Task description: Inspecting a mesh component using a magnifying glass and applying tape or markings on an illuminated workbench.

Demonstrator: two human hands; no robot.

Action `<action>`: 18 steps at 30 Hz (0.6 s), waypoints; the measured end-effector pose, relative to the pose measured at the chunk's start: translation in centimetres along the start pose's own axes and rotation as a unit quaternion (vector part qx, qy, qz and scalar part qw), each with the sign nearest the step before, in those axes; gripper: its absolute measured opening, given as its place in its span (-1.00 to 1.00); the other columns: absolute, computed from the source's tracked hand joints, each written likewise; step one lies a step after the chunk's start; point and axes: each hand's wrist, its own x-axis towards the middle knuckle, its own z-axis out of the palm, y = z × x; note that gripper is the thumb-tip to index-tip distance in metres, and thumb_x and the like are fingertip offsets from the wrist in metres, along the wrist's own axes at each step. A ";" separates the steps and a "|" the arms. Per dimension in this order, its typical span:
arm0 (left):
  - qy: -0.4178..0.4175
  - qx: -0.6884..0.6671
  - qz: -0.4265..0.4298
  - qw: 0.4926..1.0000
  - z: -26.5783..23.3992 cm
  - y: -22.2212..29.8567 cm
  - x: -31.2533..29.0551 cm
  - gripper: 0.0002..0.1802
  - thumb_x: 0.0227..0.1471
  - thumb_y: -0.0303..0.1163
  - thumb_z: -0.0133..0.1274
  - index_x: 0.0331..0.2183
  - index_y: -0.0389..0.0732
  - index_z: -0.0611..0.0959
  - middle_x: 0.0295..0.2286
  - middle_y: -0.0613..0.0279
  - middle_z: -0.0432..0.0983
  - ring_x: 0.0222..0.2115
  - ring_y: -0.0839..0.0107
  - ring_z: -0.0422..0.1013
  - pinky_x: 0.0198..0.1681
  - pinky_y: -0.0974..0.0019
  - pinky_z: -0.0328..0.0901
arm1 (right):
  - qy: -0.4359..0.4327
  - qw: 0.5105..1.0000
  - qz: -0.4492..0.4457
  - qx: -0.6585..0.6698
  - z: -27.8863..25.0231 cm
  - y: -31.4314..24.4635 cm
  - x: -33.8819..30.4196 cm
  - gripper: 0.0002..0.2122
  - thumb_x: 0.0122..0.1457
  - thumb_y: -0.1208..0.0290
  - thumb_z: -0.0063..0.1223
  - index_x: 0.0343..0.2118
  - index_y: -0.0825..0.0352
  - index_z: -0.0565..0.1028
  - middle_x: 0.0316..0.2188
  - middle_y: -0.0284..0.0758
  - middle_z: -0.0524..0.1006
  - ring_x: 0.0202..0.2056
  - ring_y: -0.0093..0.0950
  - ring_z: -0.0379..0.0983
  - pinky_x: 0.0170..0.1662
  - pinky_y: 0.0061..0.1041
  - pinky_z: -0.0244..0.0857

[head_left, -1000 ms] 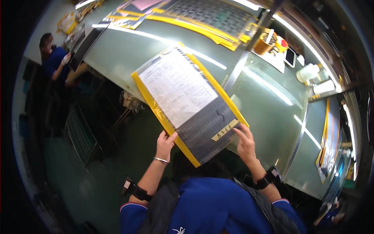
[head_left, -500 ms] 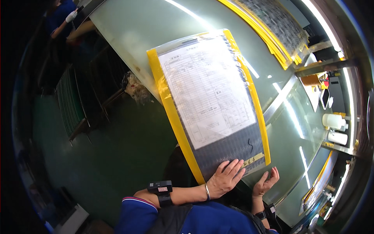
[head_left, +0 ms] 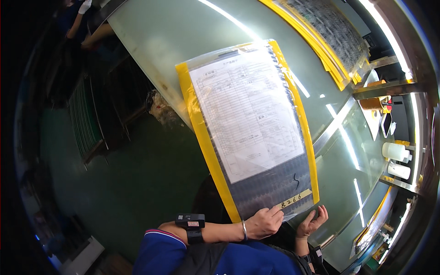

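A long plastic sleeve with yellow taped sides [head_left: 211, 162] lies on the glass-topped table, its lower end toward me. Inside it are a printed white sheet [head_left: 247, 114] and, below that, a dark film [head_left: 261, 195]. A strip of pale tape with handwriting [head_left: 295, 200] crosses the lower right. My left hand [head_left: 265, 223] is closed at the sleeve's bottom edge, fingers curled, with its knuckles by the tape's left end. Whether it pinches anything is hidden. Beside the lower right corner, my right hand [head_left: 311, 223] is open, palm up, with fingers slightly bent and nothing in them.
More yellow-edged dark films [head_left: 321, 36] lie at the far right. White bottles [head_left: 395, 152] and a metal rail [head_left: 337, 120] are along the right. At the left stands a rack of thin panels [head_left: 85, 119]. A gloved co-worker's hand [head_left: 85, 6] shows at the upper left.
My left hand has gone from lying flat on the film to curled fingers at the sleeve's edge, uncovering more of the tape strip. My right hand stays open in nearly the same place.
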 end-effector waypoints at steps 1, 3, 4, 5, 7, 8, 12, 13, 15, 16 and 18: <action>-0.015 -0.012 0.002 1.000 -0.1 0.6 0.1 -0.90 -0.19 -0.45 0.00 -0.56 -0.29 0.52 -0.55 0.26 0.34 -0.42 0.40 0.33 -0.60 0.46 0.22 | 0.000 1.000 -0.001 0.009 -0.4 0.4 -0.2 -0.80 0.11 0.58 -0.16 -0.18 0.47 0.33 -0.10 -0.10 0.30 -0.04 -0.24 0.23 0.05 -0.34 0.10; -0.020 -0.007 0.016 1.000 0.1 1.7 0.3 -0.91 -0.21 -0.45 0.00 -0.60 -0.27 0.49 -0.59 0.28 0.28 -0.46 0.42 0.32 -0.63 0.47 0.22 | 0.017 0.998 0.008 0.052 -0.9 1.1 -0.4 -0.80 0.13 0.58 -0.18 -0.17 0.46 0.32 -0.10 -0.12 0.29 -0.03 -0.29 0.23 0.04 -0.38 0.12; -0.025 -0.005 0.024 0.999 -0.1 2.2 0.3 -0.92 -0.23 -0.46 -0.01 -0.63 -0.25 0.46 -0.63 0.29 0.22 -0.49 0.43 0.31 -0.65 0.48 0.21 | 0.028 0.995 0.015 0.094 -1.1 0.9 -0.7 -0.80 0.15 0.59 -0.20 -0.16 0.46 0.31 -0.10 -0.14 0.29 -0.03 -0.34 0.23 0.02 -0.42 0.14; -0.021 -0.008 0.021 1.000 -0.3 2.4 0.4 -0.90 -0.22 -0.47 0.00 -0.64 -0.25 0.44 -0.63 0.28 0.22 -0.53 0.41 0.29 -0.62 0.45 0.23 | 0.034 0.994 0.017 0.098 -1.2 0.6 -0.9 -0.80 0.15 0.59 -0.20 -0.16 0.46 0.31 -0.10 -0.14 0.29 -0.03 -0.34 0.23 0.02 -0.42 0.14; 0.002 -0.020 0.018 1.000 -1.1 3.1 0.6 -0.91 -0.21 -0.48 0.01 -0.63 -0.25 0.44 -0.63 0.27 0.23 -0.52 0.40 0.29 -0.60 0.44 0.24 | 0.093 0.962 0.081 0.242 -1.3 -0.6 -1.6 -0.82 0.18 0.60 -0.26 -0.16 0.44 0.30 -0.17 -0.20 0.34 -0.08 -0.45 0.27 -0.02 -0.50 0.17; 0.027 -0.039 0.006 0.999 -1.5 3.7 0.8 -0.91 -0.20 -0.49 0.01 -0.62 -0.25 0.45 -0.63 0.26 0.23 -0.52 0.39 0.29 -0.59 0.43 0.25 | 0.093 0.962 0.081 0.242 -2.4 -1.5 -2.1 -0.82 0.18 0.60 -0.26 -0.16 0.44 0.30 -0.17 -0.20 0.34 -0.08 -0.45 0.27 -0.02 -0.50 0.17; 0.073 -0.087 -0.039 0.993 -2.3 5.4 2.2 -0.90 -0.20 -0.46 0.06 -0.59 -0.23 0.47 -0.59 0.24 0.25 -0.51 0.35 0.31 -0.55 0.39 0.27 | -0.037 0.919 0.113 0.376 -6.6 -6.5 -3.4 -0.80 0.20 0.57 -0.26 -0.13 0.43 0.30 -0.27 -0.23 0.41 -0.21 -0.49 0.37 -0.04 -0.52 0.24; 0.074 -0.102 -0.061 0.990 -2.3 5.5 2.4 -0.90 -0.19 -0.45 0.08 -0.60 -0.22 0.49 -0.60 0.23 0.27 -0.52 0.34 0.32 -0.53 0.38 0.28 | -0.088 0.852 0.208 0.472 -6.9 -8.8 -3.3 -0.78 0.20 0.56 -0.25 -0.10 0.45 0.29 -0.24 -0.21 0.41 -0.21 -0.48 0.38 -0.04 -0.51 0.25; 0.081 -0.138 -0.099 0.982 -2.2 5.3 3.1 -0.89 -0.18 -0.45 0.08 -0.62 -0.22 0.50 -0.61 0.23 0.29 -0.52 0.33 0.33 -0.52 0.36 0.28 | -0.137 0.732 0.339 0.574 -6.4 -10.2 -2.8 -0.71 0.22 0.48 -0.26 -0.02 0.49 0.24 -0.16 -0.16 0.38 -0.18 -0.44 0.38 -0.01 -0.49 0.25; 0.087 -0.172 -0.137 0.972 -2.3 5.1 3.4 -0.88 -0.18 -0.45 0.08 -0.64 -0.22 0.50 -0.61 0.22 0.31 -0.52 0.31 0.34 -0.50 0.34 0.29 | -0.139 0.732 0.340 0.574 -6.0 -10.7 -2.0 -0.71 0.22 0.48 -0.26 -0.02 0.49 0.24 -0.16 -0.16 0.38 -0.18 -0.44 0.38 -0.01 -0.49 0.25; 0.091 -0.208 -0.160 0.961 -2.6 4.3 4.0 -0.86 -0.18 -0.45 0.08 -0.66 -0.23 0.51 -0.62 0.21 0.33 -0.51 0.27 0.36 -0.49 0.28 0.30 | -0.126 0.696 0.380 0.596 -5.2 -11.9 -0.4 -0.66 0.23 0.44 -0.28 0.02 0.50 0.19 -0.12 -0.17 0.34 -0.13 -0.42 0.35 0.02 -0.48 0.23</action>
